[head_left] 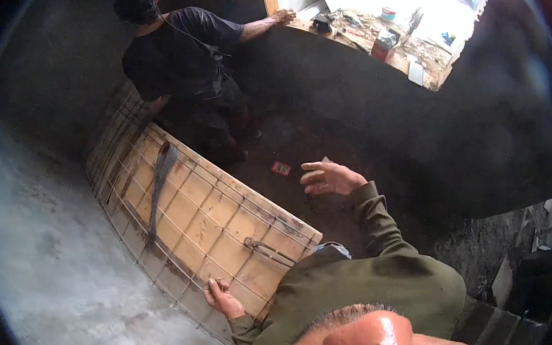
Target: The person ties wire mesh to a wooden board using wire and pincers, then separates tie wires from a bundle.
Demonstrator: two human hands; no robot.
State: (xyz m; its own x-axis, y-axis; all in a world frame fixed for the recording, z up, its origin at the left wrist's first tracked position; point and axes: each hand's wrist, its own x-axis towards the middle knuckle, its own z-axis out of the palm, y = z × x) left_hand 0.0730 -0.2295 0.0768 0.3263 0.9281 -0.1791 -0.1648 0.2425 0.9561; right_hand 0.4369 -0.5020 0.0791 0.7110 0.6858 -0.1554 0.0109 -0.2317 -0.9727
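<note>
My left hand (222,298) is at the lower part of a metal rod mesh (184,235), its fingers curled and pinched close to one of the rods. What lies between the fingertips is too small to make out. My right hand (331,178) is raised over the dark floor, fingers stretched out and holding nothing. Under the mesh is a long pale wooden board (211,220). Pincers (269,252) lie on the mesh between my two hands. Farther up, a bundle of thin dark wire (161,181) rests across the rods.
Another person (176,57) in dark clothes stands at the far end of the board, one hand on a ledge (433,63). Rubble, a red box (382,44) and tools lie on that ledge. A grey concrete wall (55,255) runs along the left. A small red packet (281,168) is on the floor.
</note>
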